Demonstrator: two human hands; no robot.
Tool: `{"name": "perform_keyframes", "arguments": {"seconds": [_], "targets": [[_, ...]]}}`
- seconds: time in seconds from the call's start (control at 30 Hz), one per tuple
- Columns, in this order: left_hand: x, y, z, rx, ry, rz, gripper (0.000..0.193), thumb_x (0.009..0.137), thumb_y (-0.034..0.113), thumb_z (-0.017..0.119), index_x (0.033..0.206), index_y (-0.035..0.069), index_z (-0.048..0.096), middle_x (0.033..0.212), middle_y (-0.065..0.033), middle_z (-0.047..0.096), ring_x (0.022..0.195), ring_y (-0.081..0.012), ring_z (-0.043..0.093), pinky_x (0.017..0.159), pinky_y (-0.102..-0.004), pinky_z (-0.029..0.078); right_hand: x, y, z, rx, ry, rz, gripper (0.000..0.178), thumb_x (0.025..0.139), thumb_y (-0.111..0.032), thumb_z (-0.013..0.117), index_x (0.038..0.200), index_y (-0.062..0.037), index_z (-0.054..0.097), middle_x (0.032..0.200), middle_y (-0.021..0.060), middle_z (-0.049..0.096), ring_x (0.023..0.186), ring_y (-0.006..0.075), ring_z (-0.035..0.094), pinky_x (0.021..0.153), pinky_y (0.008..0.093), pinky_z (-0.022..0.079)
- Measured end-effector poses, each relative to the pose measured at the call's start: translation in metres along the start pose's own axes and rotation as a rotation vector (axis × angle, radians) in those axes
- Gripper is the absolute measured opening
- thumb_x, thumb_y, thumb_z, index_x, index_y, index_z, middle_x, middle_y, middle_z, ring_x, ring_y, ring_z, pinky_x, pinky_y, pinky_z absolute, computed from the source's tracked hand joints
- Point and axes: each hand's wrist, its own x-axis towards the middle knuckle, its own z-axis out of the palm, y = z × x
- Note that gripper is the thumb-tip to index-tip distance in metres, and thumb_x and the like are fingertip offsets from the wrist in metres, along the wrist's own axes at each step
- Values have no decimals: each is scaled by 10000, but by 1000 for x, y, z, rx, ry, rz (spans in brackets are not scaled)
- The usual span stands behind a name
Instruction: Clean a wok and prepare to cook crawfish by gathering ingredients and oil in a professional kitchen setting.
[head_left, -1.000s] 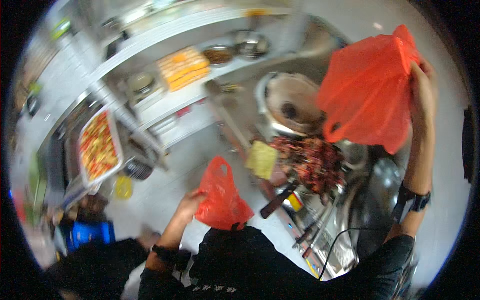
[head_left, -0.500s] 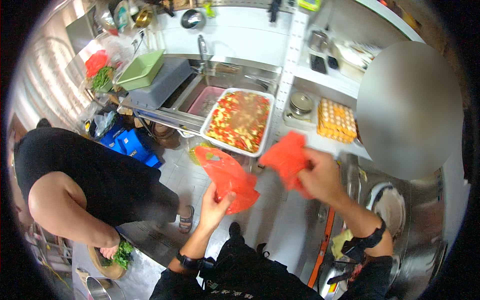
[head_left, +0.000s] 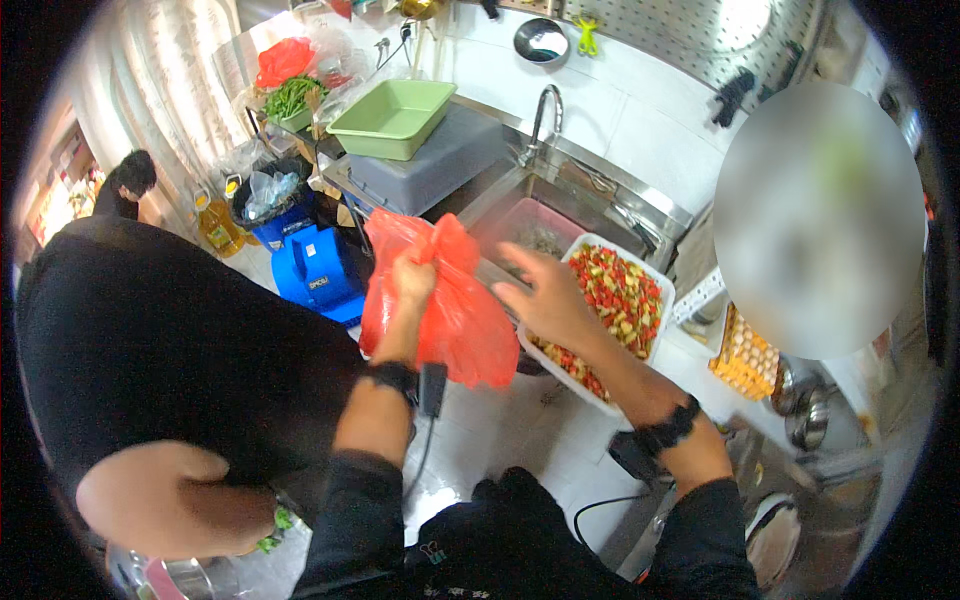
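A thin red plastic bag [head_left: 465,330] hangs from my left hand [head_left: 413,278], whose fingers are closed round its gathered upper part. The bag spreads out to both sides below and behind that fist. Just to its right, my right hand [head_left: 545,300] is slightly blurred, its fingers spread and nothing visible in them. My right forearm passes over part of a white tray [head_left: 668,300]. Inside the tray lies a heap of chopped red and yellowish food [head_left: 615,285], partly hidden by that arm.
A steel sink [head_left: 655,205] with a pink basin [head_left: 528,222] lies beyond the tray. A green basin [head_left: 392,115] sits on a grey tub [head_left: 430,165]. At left stand a blue blower [head_left: 315,275] and a co-worker in black [head_left: 170,350]. Eggs [head_left: 745,355] are at right.
My right hand has let go of the red plastic it held. My left hand has moved up and left in view with the bag. The view has turned left.
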Motion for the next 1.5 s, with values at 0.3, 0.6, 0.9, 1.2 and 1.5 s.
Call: {"name": "perform_keyframes", "arguments": {"seconds": [0.3, 0.6, 0.9, 1.2, 1.5], "targets": [[247, -92, -145, 677, 11, -185, 362, 536, 250, 705, 743, -32, 610, 708, -101, 614, 606, -185, 569, 555, -338, 460, -40, 67, -155, 34, 269, 468, 296, 752, 10, 545, 1046, 28, 522, 930, 123, 588, 823, 168, 573, 745, 264, 455], [335, -188, -359, 948, 37, -379, 149, 581, 155, 569, 624, 13, 586, 597, -162, 585, 533, -212, 574, 490, -350, 463, 23, 145, -127, 8, 499, 572, 207, 818, -119, 515, 954, 37, 522, 796, 103, 546, 661, 155, 496, 604, 280, 428], [392, -246, -442, 1382, -355, -492, 274, 561, 186, 623, 818, 92, 641, 817, -154, 620, 801, -300, 589, 717, -389, 469, 178, 161, 7, -8, 337, 567, 182, 783, -43, 581, 947, 36, 579, 817, 87, 595, 690, 130, 523, 630, 237, 426], [589, -74, -459, 1304, -79, -38, 320, 603, 85, 575, 922, 71, 594, 888, -159, 591, 888, -348, 511, 822, -380, 397, 352, 156, 110, 180, 99, 517, 199, 809, -13, 537, 1003, 21, 563, 851, 92, 588, 740, 140, 539, 670, 242, 438], [742, -97, -473, 1192, 494, 387, 397, 617, 1, 535, 1012, 42, 531, 1019, -138, 534, 955, -341, 451, 843, -388, 366, 418, 152, 130, 78, 280, 712, 244, 796, -121, 584, 991, 24, 562, 857, 90, 589, 756, 156, 549, 703, 264, 438]]}}
